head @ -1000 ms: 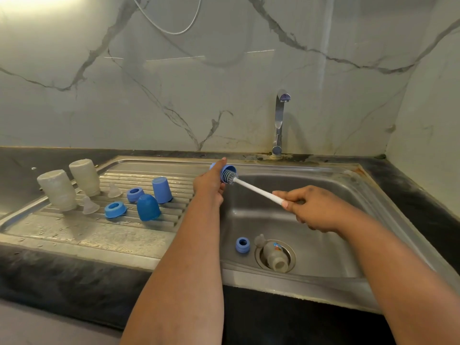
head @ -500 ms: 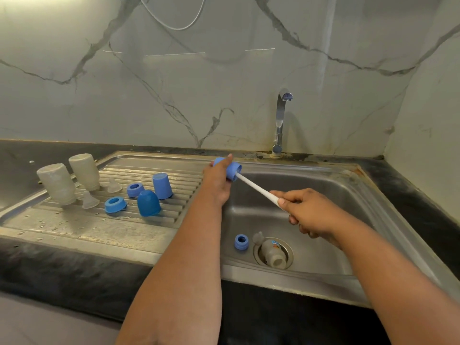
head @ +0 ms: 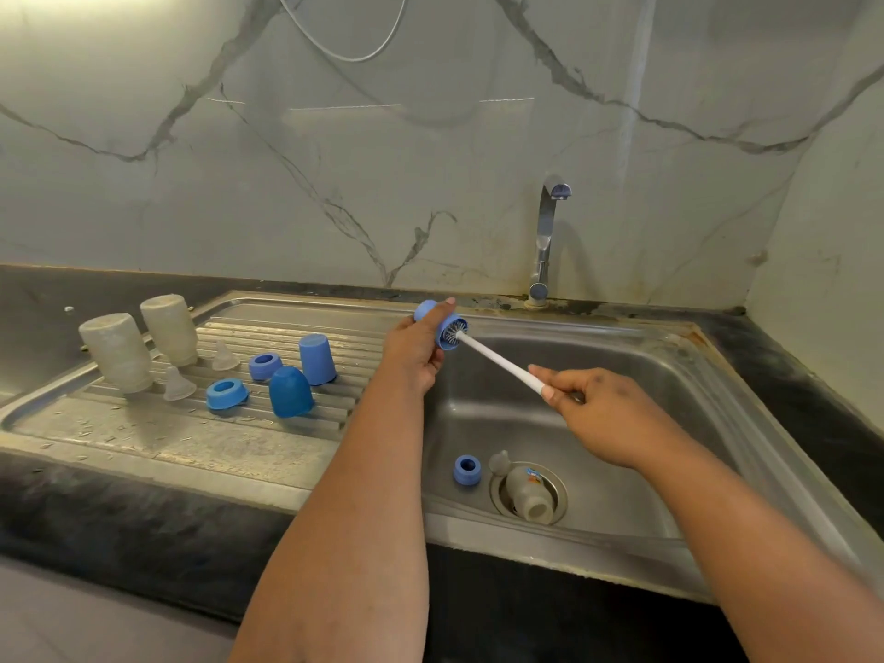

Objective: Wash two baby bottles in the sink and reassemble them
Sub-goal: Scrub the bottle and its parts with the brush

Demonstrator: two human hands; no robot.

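My left hand [head: 415, 352] grips a blue bottle cap [head: 447, 329] over the sink's left rim, its mouth facing right. My right hand [head: 600, 409] pinches the white handle of a bottle brush [head: 500, 362], whose bristles sit inside the cap. Down in the sink basin [head: 622, 375], a small clear bottle [head: 526, 495] lies on the drain beside a clear teat [head: 499, 461] and a blue collar ring [head: 467, 469]. On the drainboard [head: 143, 433] stand two upturned bottles [head: 117, 351] [head: 170, 327], two teats [head: 178, 384], two blue rings [head: 226, 392] and two blue caps [head: 289, 392].
A chrome tap [head: 545, 241] rises behind the basin against the marble wall, with no water running. Dark counter [head: 813, 375] surrounds the steel sink on the right and front. A white cable [head: 344, 50] hangs on the wall above.
The brush head went fully into the cap, then drew back so the bristles show at its mouth again. Both hands stayed over the sink's left rim.
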